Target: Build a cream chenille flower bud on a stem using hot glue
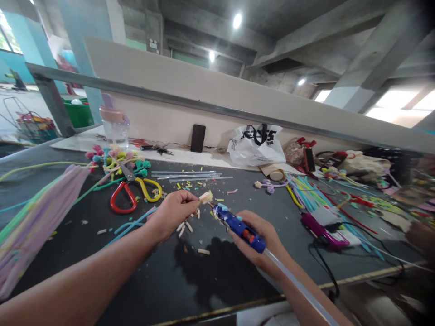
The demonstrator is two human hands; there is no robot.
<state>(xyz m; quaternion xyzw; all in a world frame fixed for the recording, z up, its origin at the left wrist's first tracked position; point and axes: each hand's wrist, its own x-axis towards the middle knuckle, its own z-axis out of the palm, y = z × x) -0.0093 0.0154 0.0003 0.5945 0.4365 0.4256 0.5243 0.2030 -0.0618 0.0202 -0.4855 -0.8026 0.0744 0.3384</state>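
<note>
Near the middle of the dark table, my left hand (pixel 175 213) pinches a small cream piece (pixel 205 197) between thumb and fingers. My right hand (pixel 260 240) is wrapped round a blue glue gun (pixel 238 225), with a long clear stick running out of its back end. The gun's nozzle points left and is at the cream piece; whether they touch is hard to tell. Short cream pieces (pixel 189 226) lie scattered beside and below my left hand. Scissors (pixel 131 192) with red and yellow handles rest to the left.
Pastel pipe cleaners (pixel 44 217) lie at the left, more (pixel 311 194) at the right. Clear sticks (pixel 193 175), a phone (pixel 198 138), a bottle (pixel 114 127) and a white bag (pixel 256 145) stand or lie behind. A purple glue gun (pixel 324 232) with cables is at the right.
</note>
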